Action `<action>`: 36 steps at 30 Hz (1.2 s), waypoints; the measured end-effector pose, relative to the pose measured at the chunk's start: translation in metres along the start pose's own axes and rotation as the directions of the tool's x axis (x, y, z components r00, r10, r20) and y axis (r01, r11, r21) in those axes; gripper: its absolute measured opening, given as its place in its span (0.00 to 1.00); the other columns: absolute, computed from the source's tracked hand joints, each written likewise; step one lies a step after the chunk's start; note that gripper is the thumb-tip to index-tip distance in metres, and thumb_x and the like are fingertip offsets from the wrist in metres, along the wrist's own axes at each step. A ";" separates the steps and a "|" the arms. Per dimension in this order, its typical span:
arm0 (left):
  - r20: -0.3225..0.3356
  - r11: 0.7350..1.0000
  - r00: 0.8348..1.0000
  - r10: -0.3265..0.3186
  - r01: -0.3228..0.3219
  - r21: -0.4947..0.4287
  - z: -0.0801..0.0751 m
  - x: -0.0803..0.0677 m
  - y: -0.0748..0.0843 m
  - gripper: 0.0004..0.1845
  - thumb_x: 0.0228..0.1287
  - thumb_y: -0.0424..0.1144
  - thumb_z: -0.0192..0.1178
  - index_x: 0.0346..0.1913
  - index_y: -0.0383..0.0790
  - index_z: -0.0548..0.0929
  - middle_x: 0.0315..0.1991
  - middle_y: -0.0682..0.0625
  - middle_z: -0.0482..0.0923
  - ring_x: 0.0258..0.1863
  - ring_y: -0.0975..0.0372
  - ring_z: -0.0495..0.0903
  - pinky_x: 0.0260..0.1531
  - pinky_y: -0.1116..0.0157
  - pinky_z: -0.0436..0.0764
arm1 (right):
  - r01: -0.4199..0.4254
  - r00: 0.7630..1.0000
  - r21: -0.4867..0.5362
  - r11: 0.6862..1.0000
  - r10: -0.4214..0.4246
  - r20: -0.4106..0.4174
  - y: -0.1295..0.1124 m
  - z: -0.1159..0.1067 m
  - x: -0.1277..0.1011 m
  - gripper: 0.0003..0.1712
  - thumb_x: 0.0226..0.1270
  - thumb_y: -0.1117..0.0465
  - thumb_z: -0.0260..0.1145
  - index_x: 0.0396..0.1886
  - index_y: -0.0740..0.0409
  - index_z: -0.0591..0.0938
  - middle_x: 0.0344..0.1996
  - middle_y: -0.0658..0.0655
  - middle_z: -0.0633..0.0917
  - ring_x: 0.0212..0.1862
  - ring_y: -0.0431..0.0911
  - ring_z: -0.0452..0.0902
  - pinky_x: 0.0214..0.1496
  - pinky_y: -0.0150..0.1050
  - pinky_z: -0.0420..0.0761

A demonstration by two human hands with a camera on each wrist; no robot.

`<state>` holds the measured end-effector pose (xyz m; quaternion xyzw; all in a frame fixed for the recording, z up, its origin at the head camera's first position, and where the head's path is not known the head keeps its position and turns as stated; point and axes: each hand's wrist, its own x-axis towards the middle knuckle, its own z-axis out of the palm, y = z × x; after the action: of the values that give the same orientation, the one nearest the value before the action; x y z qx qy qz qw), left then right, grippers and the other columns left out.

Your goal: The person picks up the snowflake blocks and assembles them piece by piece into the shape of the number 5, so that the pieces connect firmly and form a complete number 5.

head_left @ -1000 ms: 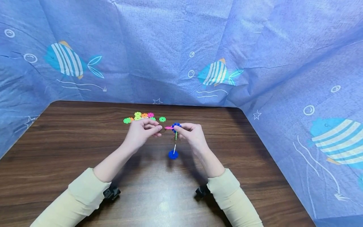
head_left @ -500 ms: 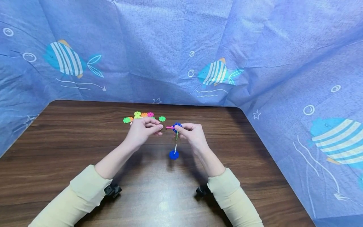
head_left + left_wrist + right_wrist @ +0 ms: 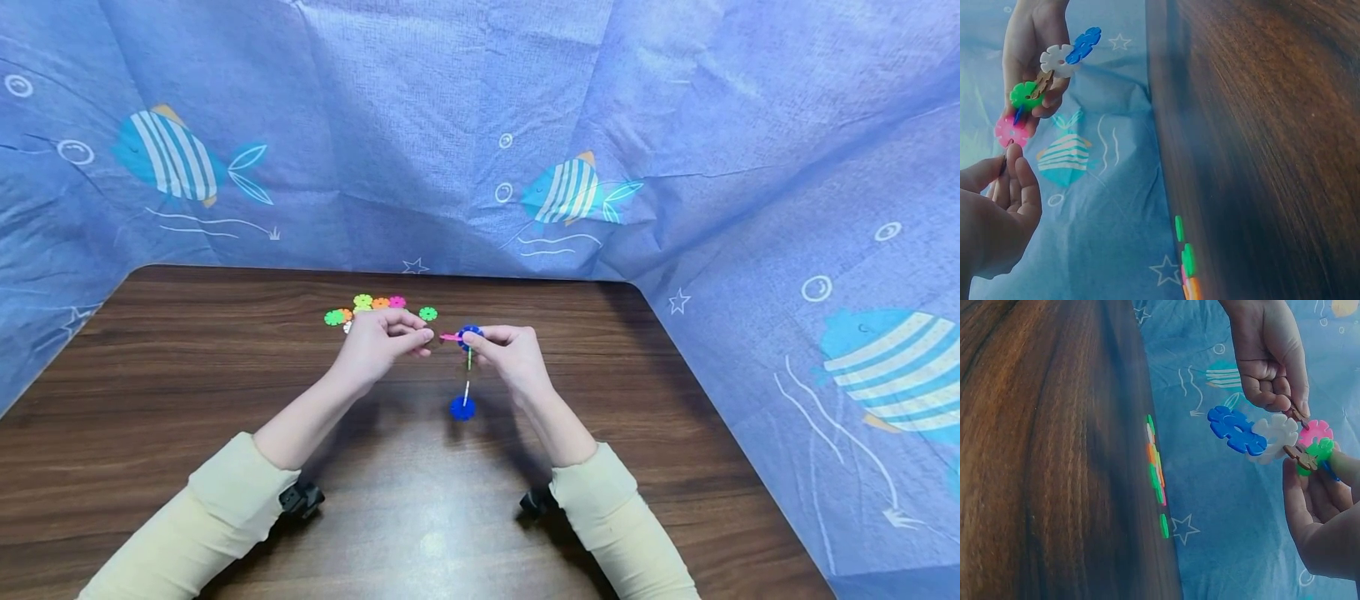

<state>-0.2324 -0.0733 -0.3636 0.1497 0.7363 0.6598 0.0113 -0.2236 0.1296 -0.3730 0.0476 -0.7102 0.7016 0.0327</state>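
**A:** From the head camera, what are the hands doing?

**B:** Both are raised above the brown table, close together but not touching. The right hand has its fingers curled round the top of a chain of toy discs, pinching it near the upper blue and pink pieces. The left hand has thumb and forefinger pinched together just beside the pink disc; something small and dark may be between them, but it is too small to tell here.

**A:** Which way does the chain run?

**B:** Its long axis runs toward the viewer in this view, ending in a blue disc over the table. A pile of loose discs lies on the table just behind the left hand.

**A:** And the left wrist camera?

**B:** The left hand's fingers are loosely curled, with the fingertips meeting on a thin dark piece just under the pink disc. The other hand grips the chain at the green disc, with white and blue pieces beyond.

**A:** The right wrist view?

**B:** The right hand's fingers clamp the green disc. The chain stretches away from them: white, then a blue disc at the free end. The left hand pinches a small brown piece next to the pink disc.
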 end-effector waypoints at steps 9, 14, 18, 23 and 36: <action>0.009 1.000 1.000 0.017 -0.017 0.019 0.004 0.000 -0.001 0.11 0.59 0.33 0.65 0.39 0.25 0.82 0.31 0.37 0.84 0.24 0.61 0.85 0.37 0.55 0.83 | 0.035 0.999 -0.029 0.999 -0.035 0.002 0.000 -0.001 0.000 0.12 0.56 0.64 0.71 0.33 0.71 0.85 0.18 0.46 0.85 0.24 0.40 0.78 0.25 0.30 0.74; 0.023 1.000 1.000 -0.015 0.015 0.004 0.004 0.000 -0.005 0.12 0.60 0.33 0.64 0.40 0.25 0.81 0.32 0.37 0.85 0.24 0.62 0.85 0.36 0.58 0.84 | 0.015 0.999 -0.050 0.999 -0.013 0.042 0.000 -0.004 -0.001 0.10 0.58 0.62 0.70 0.33 0.67 0.85 0.19 0.45 0.84 0.25 0.40 0.77 0.27 0.31 0.74; 0.031 0.999 0.999 -0.041 0.041 -0.003 0.003 -0.001 -0.005 0.10 0.61 0.34 0.64 0.40 0.27 0.81 0.31 0.39 0.85 0.28 0.55 0.86 0.37 0.58 0.84 | 0.030 0.990 -0.069 0.997 -0.020 0.137 -0.001 -0.003 -0.001 0.12 0.62 0.60 0.68 0.41 0.63 0.83 0.25 0.48 0.84 0.27 0.44 0.81 0.28 0.33 0.76; 0.058 0.998 0.997 -0.059 0.060 -0.014 0.003 -0.004 -0.001 0.09 0.62 0.34 0.62 0.40 0.29 0.81 0.29 0.42 0.86 0.31 0.52 0.86 0.38 0.56 0.83 | 0.053 0.967 -0.090 0.995 -0.028 0.255 -0.001 0.002 0.000 0.17 0.58 0.63 0.70 0.47 0.62 0.80 0.32 0.56 0.86 0.37 0.63 0.83 0.39 0.49 0.83; 0.021 0.998 1.000 0.000 -0.001 0.062 -0.029 0.004 -0.004 0.15 0.64 0.37 0.61 0.47 0.27 0.80 0.37 0.35 0.84 0.31 0.60 0.86 0.35 0.61 0.84 | 0.073 0.968 -0.088 0.993 -0.050 0.245 -0.002 0.000 -0.003 0.15 0.57 0.69 0.69 0.44 0.69 0.78 0.27 0.55 0.84 0.26 0.49 0.83 0.33 0.47 0.84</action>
<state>-0.2437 -0.1010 -0.3629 0.1571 0.7563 0.6349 0.0140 -0.2206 0.1296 -0.3711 0.1532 -0.7400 0.6542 -0.0301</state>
